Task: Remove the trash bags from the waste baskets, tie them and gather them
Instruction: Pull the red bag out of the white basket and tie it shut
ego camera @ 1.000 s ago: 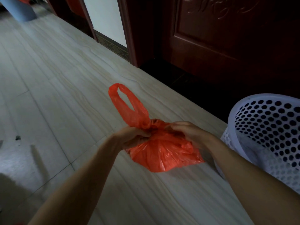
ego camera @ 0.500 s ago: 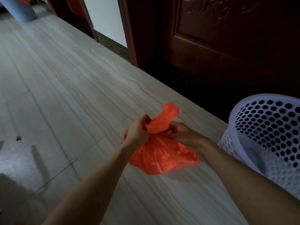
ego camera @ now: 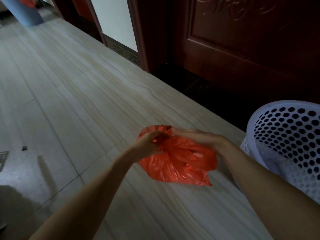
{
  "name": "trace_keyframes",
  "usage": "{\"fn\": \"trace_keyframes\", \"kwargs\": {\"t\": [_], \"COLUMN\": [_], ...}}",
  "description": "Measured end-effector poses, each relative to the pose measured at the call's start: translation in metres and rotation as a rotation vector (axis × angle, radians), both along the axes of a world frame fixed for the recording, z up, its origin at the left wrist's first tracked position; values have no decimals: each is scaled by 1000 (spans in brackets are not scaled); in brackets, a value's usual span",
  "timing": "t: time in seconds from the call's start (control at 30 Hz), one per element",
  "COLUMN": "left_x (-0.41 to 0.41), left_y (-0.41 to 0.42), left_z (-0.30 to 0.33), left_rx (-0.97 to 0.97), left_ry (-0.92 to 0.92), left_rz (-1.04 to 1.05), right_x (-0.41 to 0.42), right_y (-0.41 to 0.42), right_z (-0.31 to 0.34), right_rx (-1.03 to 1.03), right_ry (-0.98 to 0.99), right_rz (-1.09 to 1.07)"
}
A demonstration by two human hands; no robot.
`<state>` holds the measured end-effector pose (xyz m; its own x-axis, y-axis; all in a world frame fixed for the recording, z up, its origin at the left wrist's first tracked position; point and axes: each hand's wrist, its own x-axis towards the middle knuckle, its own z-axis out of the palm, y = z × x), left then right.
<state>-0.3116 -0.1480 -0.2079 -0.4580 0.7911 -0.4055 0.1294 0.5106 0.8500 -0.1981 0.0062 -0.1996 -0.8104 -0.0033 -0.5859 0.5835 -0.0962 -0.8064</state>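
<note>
An orange trash bag [ego camera: 174,163] hangs above the pale floor in the lower middle of the head view, its top gathered into a bunch. My left hand [ego camera: 149,144] grips the bunched neck and a handle loop from the left. My right hand [ego camera: 195,138] is blurred and lies over the bag's top from the right, fingers at the gathered plastic. A white perforated waste basket [ego camera: 284,135] stands just right of my right forearm, with no bag visible inside it.
A dark red wooden door [ego camera: 242,40] and its frame run along the far side. A blue-grey bin [ego camera: 26,13] holding something orange stands at the far upper left. A small dark scrap [ego camera: 24,148] lies on the floor at left.
The tall handle loop that stood up a second ago has been pulled down into the bunch. Both hands have drawn closer over the bag's neck, and my right hand is moving.
</note>
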Motion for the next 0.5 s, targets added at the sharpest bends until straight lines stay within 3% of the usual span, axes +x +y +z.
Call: {"fn": "trace_keyframes", "kwargs": {"t": [0.1, 0.13, 0.2, 0.33, 0.4, 0.5], "left_x": [-1, 0, -1, 6, 11, 12], "left_y": [0, 0, 5, 14, 19, 20], "left_z": [-3, -4, -5, -7, -9, -7], "left_rx": [20, 17, -18, -181, -205, -110], "left_ry": [-6, -6, 124, 672, 772, 718], "left_rz": [110, 154, 194, -3, -91, -169], "right_x": [-5, -5, -2, -2, 1, 7], "right_y": [-16, -22, -28, -27, -27, -21], "right_z": [-9, -13, -17, -17, -18, -21], "right_rx": [643, 759, 844, 882, 893, 910], "right_ry": [28, 79, 164, 184, 161, 156], "right_rz": [171, 155, 45, -34, -25, -42]}}
